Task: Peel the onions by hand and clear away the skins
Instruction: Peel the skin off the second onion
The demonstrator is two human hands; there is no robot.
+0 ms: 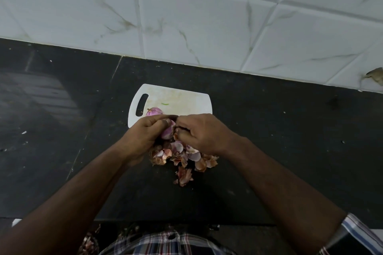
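Just below the middle of the frame the left hand (145, 132) curls round a small pink-purple onion (167, 133), thumb over its top, holding it above the near edge of the white plastic chopping board (186, 101). The right hand (202, 132) meets it from the right, fingers bent and pinching at the onion's end; a scrap of skin seems caught there, though the pinch itself is partly hidden. The bulb looks firm and light, its bared layer smooth and probably slippery, so a cupped palm with the thumb pressing suits it; the papery outer skin should tear readily and is best taken at a loose edge by the root or tip.

A second small purple onion with a dry brown tip (154, 111) lies on the board beside the handle slot, in the centre of the frame, seemingly already stripped. Below the hands, a loose heap of brown and purple onion skins (182, 159) is scattered on the dark stone counter (290, 130), thin, curled and brittle-looking, light enough to scatter if swept carelessly, and not yet cleared
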